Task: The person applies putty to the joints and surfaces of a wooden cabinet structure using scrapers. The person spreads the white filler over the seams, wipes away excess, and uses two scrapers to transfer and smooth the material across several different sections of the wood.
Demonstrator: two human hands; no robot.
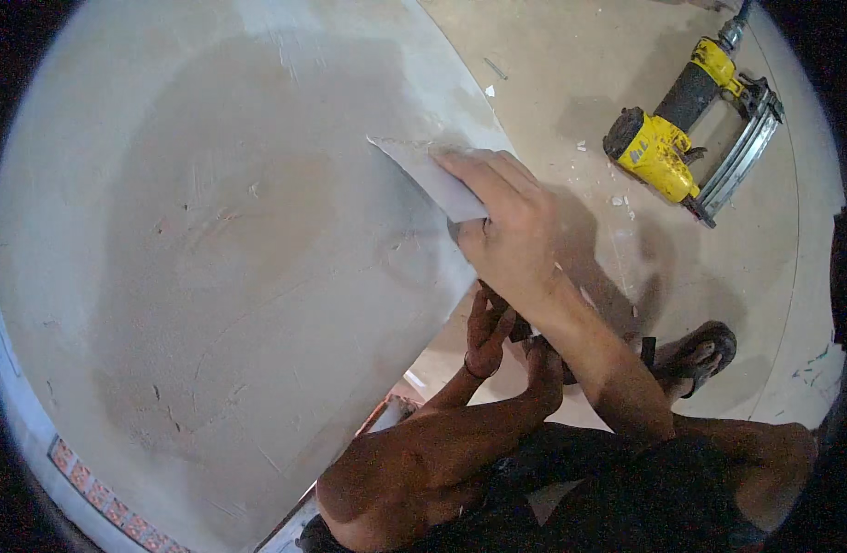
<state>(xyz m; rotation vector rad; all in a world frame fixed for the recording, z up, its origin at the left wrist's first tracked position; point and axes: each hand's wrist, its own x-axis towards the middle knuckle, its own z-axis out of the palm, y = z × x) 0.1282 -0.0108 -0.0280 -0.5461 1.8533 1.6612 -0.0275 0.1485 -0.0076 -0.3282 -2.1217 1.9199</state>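
Observation:
My right hand [506, 207] grips a thin white sheet [437, 180], possibly paper or sandpaper, with a ragged far edge. The sheet is tilted over, and seems to touch, a large pale grey panel [257, 323] near its right edge. That panel bears scratches, dusty smears and small chipped spots. Below my right forearm, my left hand [486, 334], with a thin band at the wrist, curls its fingers beside something dark. My forearm partly covers that dark thing, so I cannot make out its kind.
On the tan board floor at the upper right lies a yellow and black nail gun [663, 147] with a hose fitting. White crumbs and a small metal strip [496, 69] lie nearby. My sandalled foot [704, 358] stands at the right. Patterned orange bricks [101, 498] show beyond the panel's lower-left edge.

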